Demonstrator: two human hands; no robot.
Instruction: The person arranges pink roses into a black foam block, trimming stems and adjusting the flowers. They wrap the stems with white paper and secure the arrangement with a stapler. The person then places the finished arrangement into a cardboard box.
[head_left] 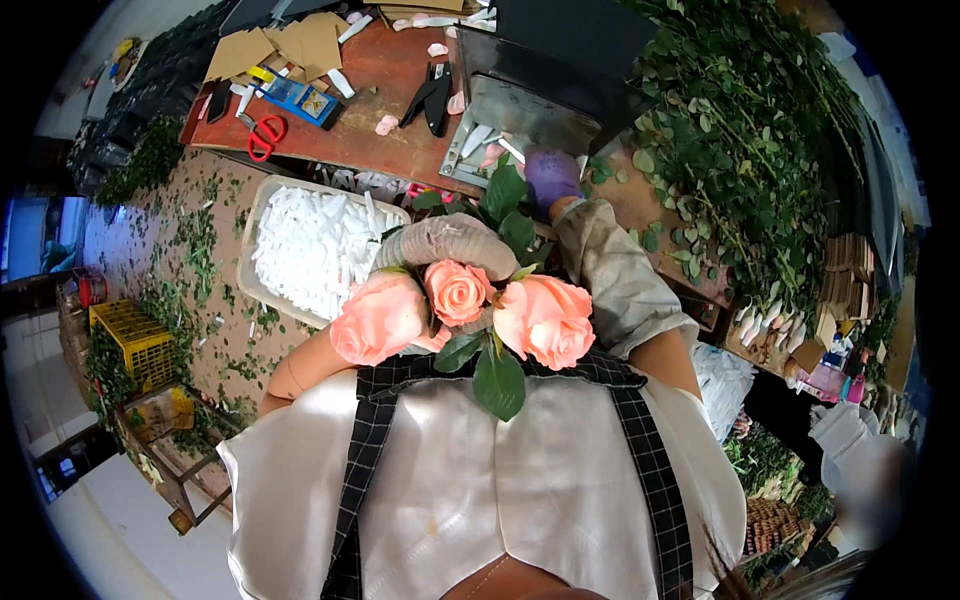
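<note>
Left hand [447,243] clamped around three pink roses [460,310], blooms kept near the chest, right hand [551,178] probably gripping their stems at the metal cutter [520,110].

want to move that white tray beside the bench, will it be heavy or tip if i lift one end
The tray looks heaped with small white pieces, so probably bulky yet light. Its thin plastic rim may flex if lifted at one end. The loose pieces would likely slide and spill if it tilts.
</note>
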